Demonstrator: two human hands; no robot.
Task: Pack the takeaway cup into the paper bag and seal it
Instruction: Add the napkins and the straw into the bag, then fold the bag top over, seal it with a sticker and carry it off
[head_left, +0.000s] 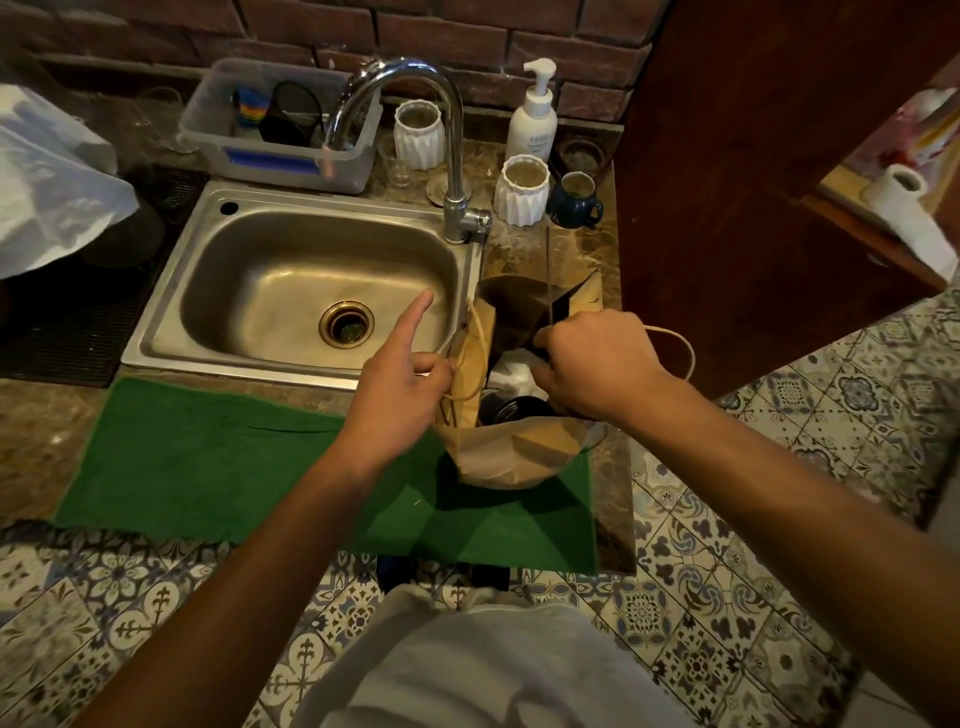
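A brown paper bag (506, 452) with twine handles stands open on the green mat (208, 457), right of the sink. Inside it I see a dark-lidded takeaway cup (511, 408) and some white paper (511, 371). My left hand (400, 379) pinches the bag's left rim with thumb and lower fingers, while its index finger points out over the sink. My right hand (592, 358) grips the bag's right rim, fingers curled over the edge. One twine handle (680, 345) loops out behind my right wrist.
The steel sink (291, 291) and tall tap (452, 156) lie left of the bag. Two white ribbed vases (521, 189), a dark mug (574, 200) and a pump bottle (534, 114) stand behind it. A wooden panel (753, 182) rises at right. A plastic tub (280, 124) sits behind the sink.
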